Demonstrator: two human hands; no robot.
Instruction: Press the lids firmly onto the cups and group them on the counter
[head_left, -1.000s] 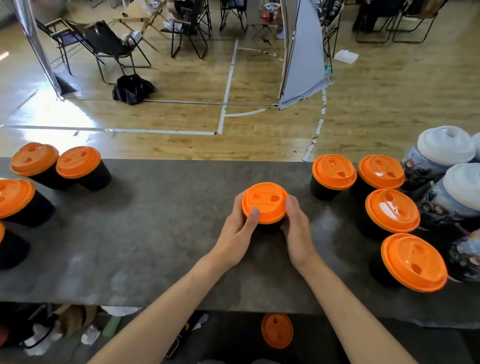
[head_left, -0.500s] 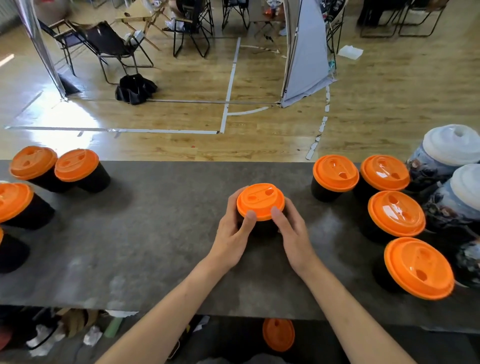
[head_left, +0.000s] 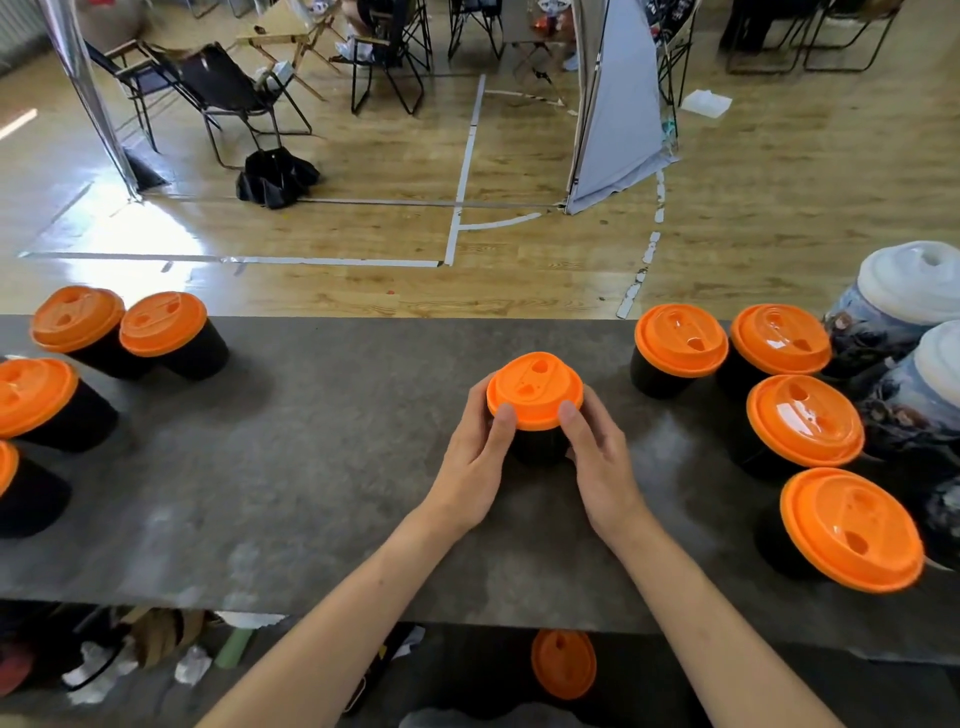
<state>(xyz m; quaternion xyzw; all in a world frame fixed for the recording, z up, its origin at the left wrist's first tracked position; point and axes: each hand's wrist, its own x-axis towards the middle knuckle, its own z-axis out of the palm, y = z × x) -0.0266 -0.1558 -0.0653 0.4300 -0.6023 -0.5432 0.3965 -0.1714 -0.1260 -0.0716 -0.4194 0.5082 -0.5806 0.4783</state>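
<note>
A black cup (head_left: 537, 446) with an orange lid (head_left: 534, 388) stands at the middle of the grey counter (head_left: 322, 467). My left hand (head_left: 475, 465) grips its left side, thumb on the lid's near rim. My right hand (head_left: 597, 462) grips its right side, thumb on the rim too. Several lidded black cups (head_left: 680, 349) stand grouped at the right. Several more lidded cups (head_left: 166, 332) stand at the left end.
Patterned cups with white lids (head_left: 914, 283) crowd the far right edge. A loose orange lid (head_left: 563, 664) lies on a lower shelf below the counter's near edge, with clutter (head_left: 140, 649) to its left. Beyond the counter are a wooden floor and folding chairs (head_left: 228, 88).
The lid has turned between my hands, its holes now toward the far side. Both thumbs have shifted along the near rim. The cup stays in place.
</note>
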